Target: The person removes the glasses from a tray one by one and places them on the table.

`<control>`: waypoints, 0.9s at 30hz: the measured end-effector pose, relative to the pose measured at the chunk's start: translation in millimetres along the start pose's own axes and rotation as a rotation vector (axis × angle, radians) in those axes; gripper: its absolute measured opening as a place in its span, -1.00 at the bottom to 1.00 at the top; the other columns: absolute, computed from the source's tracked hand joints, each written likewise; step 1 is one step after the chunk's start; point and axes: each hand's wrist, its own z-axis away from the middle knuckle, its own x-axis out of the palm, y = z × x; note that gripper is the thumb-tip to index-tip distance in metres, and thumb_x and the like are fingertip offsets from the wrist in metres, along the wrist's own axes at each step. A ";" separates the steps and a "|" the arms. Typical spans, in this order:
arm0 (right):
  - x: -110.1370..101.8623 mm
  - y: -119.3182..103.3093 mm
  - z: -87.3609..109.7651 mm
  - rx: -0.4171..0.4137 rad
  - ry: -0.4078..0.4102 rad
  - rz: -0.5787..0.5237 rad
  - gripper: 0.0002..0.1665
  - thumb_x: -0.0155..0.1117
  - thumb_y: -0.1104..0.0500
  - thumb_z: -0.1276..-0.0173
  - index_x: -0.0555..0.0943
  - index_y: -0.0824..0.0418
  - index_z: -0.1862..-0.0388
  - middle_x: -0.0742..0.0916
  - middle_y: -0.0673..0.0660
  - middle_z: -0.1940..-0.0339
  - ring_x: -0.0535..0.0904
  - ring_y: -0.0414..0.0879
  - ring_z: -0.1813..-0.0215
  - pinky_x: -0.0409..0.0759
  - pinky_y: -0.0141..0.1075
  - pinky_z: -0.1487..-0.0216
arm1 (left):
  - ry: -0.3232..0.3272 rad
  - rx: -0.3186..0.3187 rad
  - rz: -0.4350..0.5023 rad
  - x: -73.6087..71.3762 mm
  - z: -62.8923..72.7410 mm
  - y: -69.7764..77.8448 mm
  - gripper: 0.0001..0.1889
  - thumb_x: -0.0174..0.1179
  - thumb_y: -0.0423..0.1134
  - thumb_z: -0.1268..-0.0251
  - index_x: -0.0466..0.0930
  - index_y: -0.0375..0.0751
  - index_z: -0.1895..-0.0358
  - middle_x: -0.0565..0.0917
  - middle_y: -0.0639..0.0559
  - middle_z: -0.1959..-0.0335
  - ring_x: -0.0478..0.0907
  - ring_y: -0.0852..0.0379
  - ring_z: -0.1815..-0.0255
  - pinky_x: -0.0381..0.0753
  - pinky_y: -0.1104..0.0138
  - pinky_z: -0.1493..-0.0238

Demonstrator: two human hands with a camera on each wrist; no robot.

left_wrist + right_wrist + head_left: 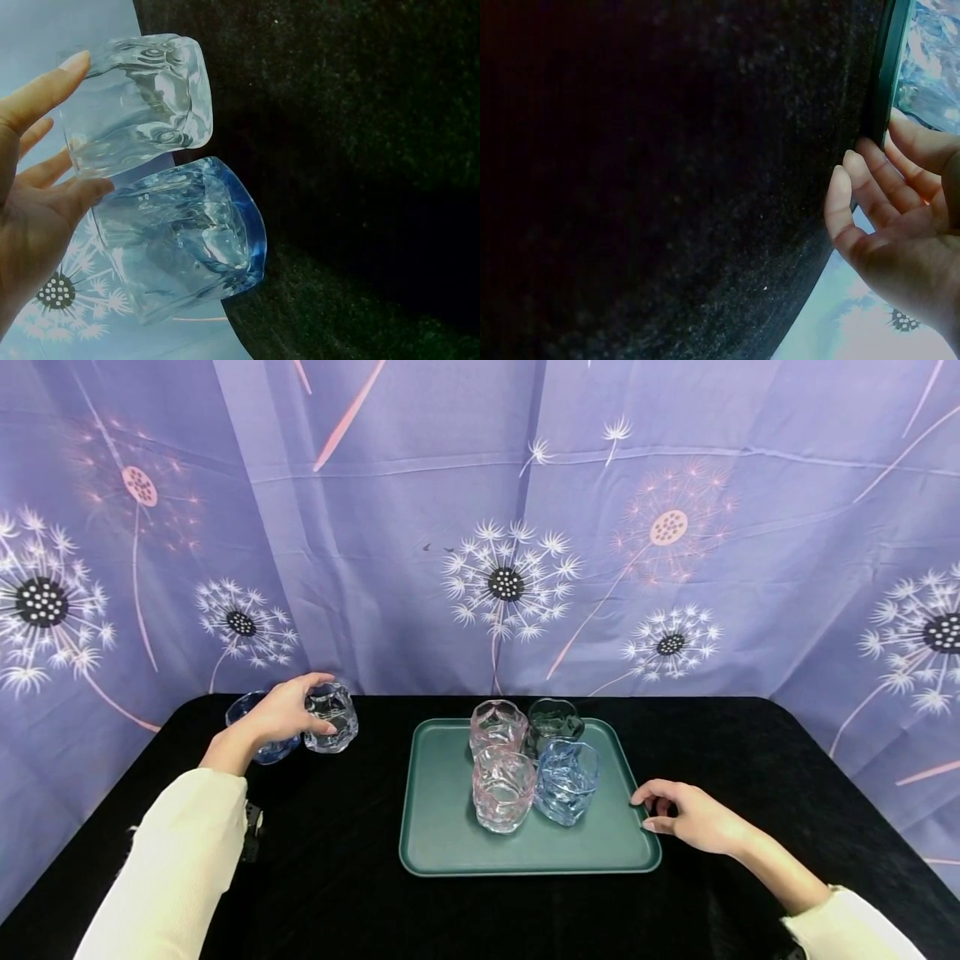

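Observation:
My left hand [285, 714] grips a clear glass tumbler [341, 727] near its rim, thumb on one side and fingers on the other. Close beside that tumbler is a blue glass [276, 750], partly hidden behind the hand; the left wrist view shows its thick blue base [253, 244]. Whether the clear tumbler touches the table cannot be told. At the green tray [442, 843], my right hand [701, 818] pinches the right rim with thumb and fingertips. On the tray stand two pink glasses [504, 797], a blue glass [566, 785] and a dark grey-green glass [555, 720], grouped together.
A black cloth covers the table [337, 860]. Behind it and at both sides hangs a purple curtain [420, 635] with dandelion prints. Bare black cloth lies between the clear tumbler and the tray's left rim.

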 end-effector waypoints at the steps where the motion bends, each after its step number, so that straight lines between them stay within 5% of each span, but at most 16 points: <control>1: 0.4 0.1 -0.2 -0.001 0.001 0.001 -0.74 0.32 0.25 -0.14 0.54 0.26 0.18 0.53 -0.02 0.40 0.39 -0.28 0.39 0.39 -0.39 0.44 | -0.002 -0.002 0.003 -0.1 0.3 -0.8 -0.18 0.36 -0.31 0.04 0.12 -0.39 -0.32 0.20 -0.41 -0.28 0.08 -0.36 -0.28 0.15 -0.15 -0.16; 27: -0.9 -0.3 -1.2 0.003 -0.018 -0.004 -0.75 0.30 0.27 -0.16 0.53 0.28 0.17 0.52 -0.03 0.45 0.38 -0.30 0.42 0.39 -0.39 0.46 | 0.033 -0.005 0.014 2.9 5.2 -1.8 -0.15 0.35 -0.26 0.01 0.09 -0.30 -0.36 0.14 -0.41 -0.31 0.05 -0.38 -0.28 0.12 -0.18 -0.16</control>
